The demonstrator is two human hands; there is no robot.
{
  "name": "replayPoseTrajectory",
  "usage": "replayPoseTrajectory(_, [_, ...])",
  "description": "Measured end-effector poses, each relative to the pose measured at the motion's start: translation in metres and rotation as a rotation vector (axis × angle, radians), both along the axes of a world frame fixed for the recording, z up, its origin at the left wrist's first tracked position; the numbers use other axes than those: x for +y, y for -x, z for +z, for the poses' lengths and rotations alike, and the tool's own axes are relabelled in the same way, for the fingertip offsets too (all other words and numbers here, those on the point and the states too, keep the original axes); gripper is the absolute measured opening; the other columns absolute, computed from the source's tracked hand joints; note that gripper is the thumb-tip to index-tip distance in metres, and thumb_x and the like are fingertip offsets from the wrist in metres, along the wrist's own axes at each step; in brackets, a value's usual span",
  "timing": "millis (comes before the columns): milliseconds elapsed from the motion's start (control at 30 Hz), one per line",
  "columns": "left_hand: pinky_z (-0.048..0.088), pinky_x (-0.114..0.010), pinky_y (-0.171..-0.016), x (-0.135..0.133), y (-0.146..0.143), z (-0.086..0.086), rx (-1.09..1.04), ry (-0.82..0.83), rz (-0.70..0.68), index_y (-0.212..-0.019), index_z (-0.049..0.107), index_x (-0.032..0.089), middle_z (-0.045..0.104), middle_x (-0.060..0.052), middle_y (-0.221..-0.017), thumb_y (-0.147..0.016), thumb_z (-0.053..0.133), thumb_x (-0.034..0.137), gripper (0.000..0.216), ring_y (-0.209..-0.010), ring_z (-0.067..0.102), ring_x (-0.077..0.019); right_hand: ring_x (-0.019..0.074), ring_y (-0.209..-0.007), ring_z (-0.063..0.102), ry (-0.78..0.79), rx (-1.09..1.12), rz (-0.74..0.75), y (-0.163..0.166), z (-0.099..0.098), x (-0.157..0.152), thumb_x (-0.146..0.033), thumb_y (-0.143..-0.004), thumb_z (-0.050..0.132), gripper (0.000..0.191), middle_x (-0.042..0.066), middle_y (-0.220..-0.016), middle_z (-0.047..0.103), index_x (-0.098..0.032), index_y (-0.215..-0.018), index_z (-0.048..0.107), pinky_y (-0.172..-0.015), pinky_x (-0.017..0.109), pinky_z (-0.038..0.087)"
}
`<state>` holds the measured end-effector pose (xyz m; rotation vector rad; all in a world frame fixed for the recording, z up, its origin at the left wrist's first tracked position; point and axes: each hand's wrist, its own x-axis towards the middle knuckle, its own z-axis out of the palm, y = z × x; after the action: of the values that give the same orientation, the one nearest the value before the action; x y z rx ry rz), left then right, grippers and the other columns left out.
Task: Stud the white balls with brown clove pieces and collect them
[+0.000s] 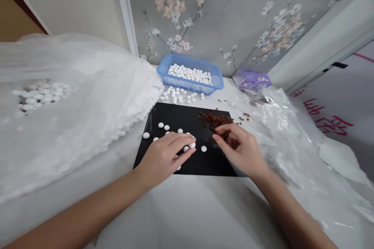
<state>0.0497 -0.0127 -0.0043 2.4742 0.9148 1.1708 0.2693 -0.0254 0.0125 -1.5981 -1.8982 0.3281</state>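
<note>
My left hand (165, 153) is over the black board (189, 165), with thumb and fingers around a small white ball (192, 144). Several more white balls lie on the board beside and partly under that hand; a single white ball (203, 149) sits apart between my two hands. My right hand (241, 146) is at the near edge of a heap of small reddish-brown, stem-like pieces (214, 120). Its thumb and forefinger are pinched close together, and whatever they hold is too small to make out.
Behind the board a blue plastic basket (189, 85) holds many white balls, with loose ones (177, 95) in front. A large translucent bag (78, 120) of white balls fills the left. Clear plastic bags (271, 113) and a purple packet (254, 79) lie on the right.
</note>
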Motion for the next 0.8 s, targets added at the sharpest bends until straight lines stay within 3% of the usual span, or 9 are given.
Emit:
replayPoseTrajectory(167, [0.050, -0.028, -0.080, -0.001, 0.000, 0.003, -0.108, 0.150, 0.027, -0.110, 0.058, 0.020, 0.068, -0.004, -0.094, -0.083, 0.057, 0.019, 0.027, -0.087, 0.062, -0.0141, 0.0113, -0.056, 0.054, 0.131, -0.305, 0.028, -0.016, -0.002, 0.010, -0.029, -0.081, 0.054, 0.022, 0.004, -0.094, 0.061, -0.021, -0.100, 0.061, -0.053, 0.027, 0.046])
replayPoseTrajectory(367, [0.049, -0.022, -0.076, -0.002, -0.002, 0.009, -0.353, 0.660, 0.015, -0.098, 0.063, 0.023, 0.066, -0.001, -0.097, -0.082, 0.059, 0.028, 0.018, -0.084, 0.062, -0.0117, 0.0126, -0.069, 0.061, 0.143, -0.331, 0.051, -0.010, -0.005, 0.008, -0.025, -0.087, 0.045, 0.017, 0.001, -0.094, 0.061, -0.023, -0.086, 0.062, -0.059, 0.025, 0.047])
replayPoseTrajectory(533, [0.046, -0.019, -0.070, -0.014, -0.012, 0.022, -0.549, 1.030, -0.037, -0.094, 0.065, 0.022, 0.063, 0.000, -0.084, -0.080, 0.061, 0.031, 0.017, -0.078, 0.058, -0.0100, 0.0140, -0.071, 0.061, 0.062, -0.360, 0.044, -0.011, -0.006, 0.008, -0.026, -0.089, 0.042, 0.018, 0.002, -0.094, 0.062, -0.022, -0.084, 0.060, -0.055, 0.025, 0.044])
replayPoseTrajectory(667, [0.045, -0.022, -0.071, -0.037, -0.020, 0.029, -0.522, 1.384, -0.215, -0.090, 0.064, 0.020, 0.062, 0.000, -0.082, -0.078, 0.062, 0.034, 0.018, -0.076, 0.057, -0.0105, 0.0147, -0.064, 0.060, -0.001, -0.312, 0.011, -0.010, -0.004, 0.006, -0.027, -0.090, 0.042, 0.017, 0.003, -0.086, 0.064, -0.021, -0.085, 0.056, -0.053, 0.025, 0.042])
replayPoseTrajectory(800, [0.041, -0.029, -0.085, -0.050, -0.021, 0.028, -0.326, 1.403, -0.377, -0.093, 0.065, 0.020, 0.065, -0.003, -0.094, -0.079, 0.060, 0.038, 0.023, -0.093, 0.057, -0.0158, 0.0132, -0.053, 0.057, 0.005, -0.210, -0.012, -0.008, -0.005, 0.005, -0.027, -0.088, 0.043, 0.014, 0.002, -0.078, 0.066, -0.021, -0.089, 0.056, -0.051, 0.025, 0.042])
